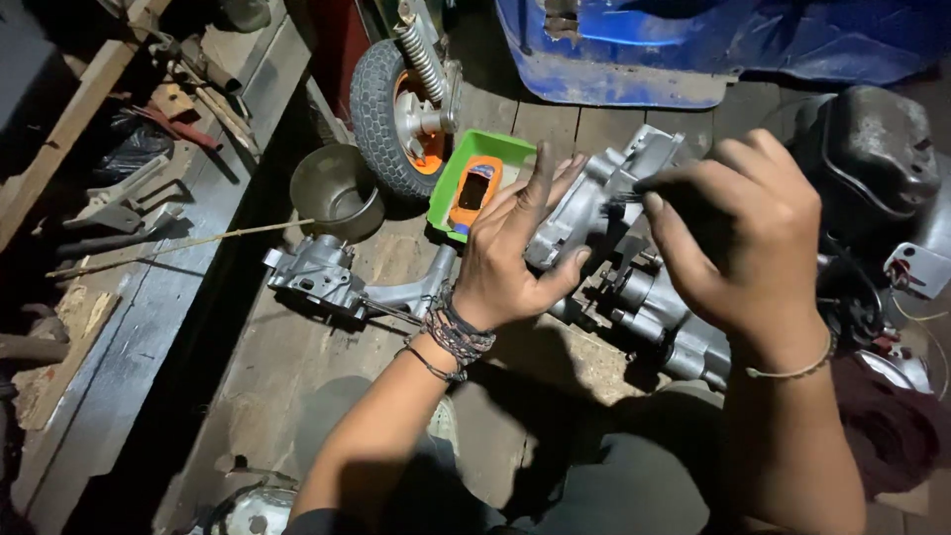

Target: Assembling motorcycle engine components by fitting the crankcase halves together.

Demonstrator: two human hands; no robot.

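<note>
Engine casing (604,193), a pale cast-metal part, is held up over the wooden floor (297,347) between the person's two hands, above a larger grey engine assembly (654,317) that lies on the boards. In the head view, the left hand (515,253) supports the casing from its near side, thumb hooked under the lower edge and fingers (540,178) spread apart and flat against the metal. The right hand (738,233) is closed around a dark brush-like tool (619,188), blurred, whose tip touches the casing's upper face; exactly what the tool is cannot be told. Beside the casing sits a green tray (495,149) with an orange device in it, and behind that a small wheel (396,109) with an orange hub. A metal pot (337,188) and a second grey casting (317,272) lie to the left. Judging from this, the work on the casing looks to be mid-way: the part is off the assembly and nothing shows it being refitted yet
</note>
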